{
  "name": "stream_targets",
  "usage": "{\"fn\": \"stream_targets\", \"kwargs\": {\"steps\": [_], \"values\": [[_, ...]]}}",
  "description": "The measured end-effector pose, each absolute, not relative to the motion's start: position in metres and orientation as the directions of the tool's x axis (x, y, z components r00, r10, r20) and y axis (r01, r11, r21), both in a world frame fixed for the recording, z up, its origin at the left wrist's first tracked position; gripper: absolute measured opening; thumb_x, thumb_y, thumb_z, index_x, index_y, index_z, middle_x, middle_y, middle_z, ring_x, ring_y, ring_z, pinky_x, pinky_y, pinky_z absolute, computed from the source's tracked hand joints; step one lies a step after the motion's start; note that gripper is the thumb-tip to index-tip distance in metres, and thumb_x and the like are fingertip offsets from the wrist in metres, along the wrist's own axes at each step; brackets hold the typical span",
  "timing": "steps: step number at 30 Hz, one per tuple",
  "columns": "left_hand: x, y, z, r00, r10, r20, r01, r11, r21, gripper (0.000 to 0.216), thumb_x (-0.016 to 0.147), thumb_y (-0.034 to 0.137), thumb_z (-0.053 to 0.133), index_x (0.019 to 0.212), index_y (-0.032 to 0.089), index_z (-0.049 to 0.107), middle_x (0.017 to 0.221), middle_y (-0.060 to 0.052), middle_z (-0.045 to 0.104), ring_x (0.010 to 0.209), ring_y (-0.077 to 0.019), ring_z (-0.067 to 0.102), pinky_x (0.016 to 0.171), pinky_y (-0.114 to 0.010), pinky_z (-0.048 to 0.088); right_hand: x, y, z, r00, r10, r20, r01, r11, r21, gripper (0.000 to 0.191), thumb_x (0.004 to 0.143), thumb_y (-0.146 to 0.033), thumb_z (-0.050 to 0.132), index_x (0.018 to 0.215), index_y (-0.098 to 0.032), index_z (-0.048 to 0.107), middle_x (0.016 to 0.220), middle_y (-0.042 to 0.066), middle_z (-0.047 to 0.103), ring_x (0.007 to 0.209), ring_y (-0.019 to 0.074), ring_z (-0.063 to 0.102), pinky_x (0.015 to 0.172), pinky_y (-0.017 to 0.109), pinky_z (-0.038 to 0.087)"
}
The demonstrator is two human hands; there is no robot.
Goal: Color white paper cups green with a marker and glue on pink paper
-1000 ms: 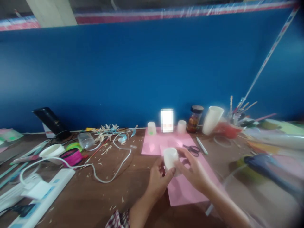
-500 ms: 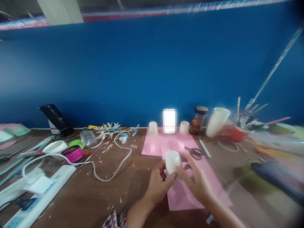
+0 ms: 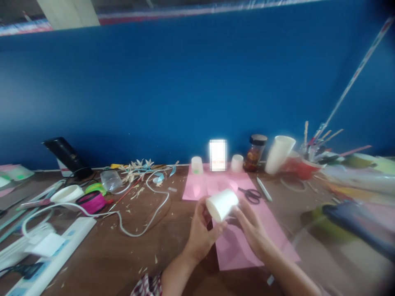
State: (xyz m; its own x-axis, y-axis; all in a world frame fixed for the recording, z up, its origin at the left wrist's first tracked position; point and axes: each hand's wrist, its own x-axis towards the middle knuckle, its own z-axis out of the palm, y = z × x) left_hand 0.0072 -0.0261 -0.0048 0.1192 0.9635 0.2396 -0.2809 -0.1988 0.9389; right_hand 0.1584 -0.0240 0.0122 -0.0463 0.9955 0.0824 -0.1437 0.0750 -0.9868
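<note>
A white paper cup (image 3: 222,204) lies tipped on its side in the air between my hands, above pink paper (image 3: 237,250). My left hand (image 3: 202,226) is closed around its left end, thumb along the underside. At the right end, the fingers of my right hand (image 3: 249,222) grip the cup. Black-handled scissors (image 3: 252,195) rest on the paper just beyond my right hand, with a white pen (image 3: 264,189) beside them. Farther back on the paper stand two small white cups, one on the left (image 3: 196,165) and one on the right (image 3: 237,163).
A dark-lidded jar (image 3: 255,153) and a tall white cup (image 3: 279,154) stand at the back right, near a red bowl (image 3: 308,169) of brushes. On the left are a power strip (image 3: 61,250), a white cable (image 3: 135,234), a pink tape roll (image 3: 94,201) and scattered shavings.
The cup has gone from upright to lying on its side, its left end pointing toward my left hand. Both hands have turned with it. The view has shifted slightly.
</note>
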Motion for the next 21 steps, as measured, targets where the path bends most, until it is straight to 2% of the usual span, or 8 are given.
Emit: {"fn": "stream_targets", "kwargs": {"steps": [4, 6, 9, 13, 15, 17, 21], "values": [[0.003, -0.03, 0.001, 0.035, 0.975, 0.22, -0.202, -0.208, 0.957, 0.062, 0.082, 0.035, 0.065, 0.135, 0.026, 0.034, 0.138, -0.011, 0.048, 0.124, -0.0253, 0.051, 0.101, -0.036, 0.043, 0.158, -0.025, 0.008, -0.136, 0.989, 0.062, -0.047, 0.056, -0.997, 0.032, 0.091, -0.051, 0.054, 0.101, -0.02, 0.054, 0.089, 0.005, 0.065, 0.081, 0.0199, 0.068, 0.067, 0.033, 0.058], [0.001, -0.031, 0.002, -0.039, 0.973, 0.227, -0.189, -0.23, 0.955, 0.059, 0.084, 0.04, 0.062, 0.134, 0.026, 0.034, 0.136, -0.012, 0.049, 0.12, -0.0252, 0.053, 0.097, -0.036, 0.045, 0.158, -0.026, 0.005, -0.182, 0.981, 0.066, 0.028, 0.072, -0.997, 0.032, 0.092, -0.051, 0.053, 0.101, -0.02, 0.052, 0.088, 0.005, 0.065, 0.078, 0.0197, 0.067, 0.064, 0.032, 0.057], [-0.002, -0.03, 0.002, -0.085, 0.968, 0.236, -0.187, -0.248, 0.95, 0.049, 0.085, 0.044, 0.059, 0.127, 0.024, 0.041, 0.12, -0.01, 0.057, 0.104, -0.0227, 0.059, 0.086, -0.033, 0.048, 0.157, -0.028, 0.002, -0.192, 0.976, 0.104, 0.113, 0.127, -0.985, 0.034, 0.091, -0.046, 0.056, 0.112, -0.021, 0.048, 0.096, 0.007, 0.066, 0.082, 0.0199, 0.067, 0.066, 0.033, 0.057], [-0.004, -0.026, 0.005, -0.06, 0.979, 0.197, -0.171, -0.204, 0.964, 0.049, 0.082, 0.046, 0.063, 0.122, 0.022, 0.051, 0.11, -0.008, 0.062, 0.093, -0.0204, 0.06, 0.08, -0.03, 0.049, 0.155, -0.03, 0.003, -0.209, 0.958, 0.194, 0.229, 0.241, -0.943, 0.05, 0.088, -0.039, 0.06, 0.131, -0.024, 0.04, 0.112, 0.008, 0.064, 0.087, 0.02, 0.065, 0.076, 0.036, 0.057], [-0.004, -0.024, 0.005, -0.054, 0.986, 0.156, -0.211, -0.164, 0.964, 0.056, 0.08, 0.045, 0.067, 0.128, 0.023, 0.048, 0.111, -0.008, 0.063, 0.095, -0.0207, 0.061, 0.082, -0.031, 0.049, 0.153, -0.031, 0.004, -0.233, 0.954, 0.188, 0.228, 0.241, -0.943, 0.047, 0.088, -0.038, 0.059, 0.13, -0.023, 0.044, 0.109, 0.007, 0.066, 0.085, 0.02, 0.066, 0.075, 0.035, 0.056], [-0.002, -0.023, 0.003, -0.047, 0.989, 0.139, -0.28, -0.146, 0.949, 0.06, 0.078, 0.043, 0.07, 0.13, 0.024, 0.047, 0.111, -0.008, 0.064, 0.098, -0.0208, 0.061, 0.086, -0.033, 0.048, 0.152, -0.031, 0.004, -0.232, 0.956, 0.179, 0.156, 0.218, -0.963, 0.044, 0.09, -0.039, 0.057, 0.129, -0.022, 0.045, 0.11, 0.008, 0.066, 0.088, 0.0201, 0.066, 0.074, 0.032, 0.055], [0.002, -0.021, -0.001, 0.096, 0.983, 0.159, -0.361, -0.115, 0.926, 0.038, 0.08, 0.038, 0.069, 0.112, 0.019, 0.059, 0.097, -0.007, 0.067, 0.09, -0.0195, 0.062, 0.086, -0.034, 0.048, 0.153, -0.031, 0.006, -0.23, 0.956, 0.179, 0.086, 0.203, -0.975, 0.042, 0.094, -0.041, 0.052, 0.13, -0.022, 0.043, 0.111, 0.008, 0.065, 0.09, 0.0193, 0.065, 0.078, 0.032, 0.054]]}}
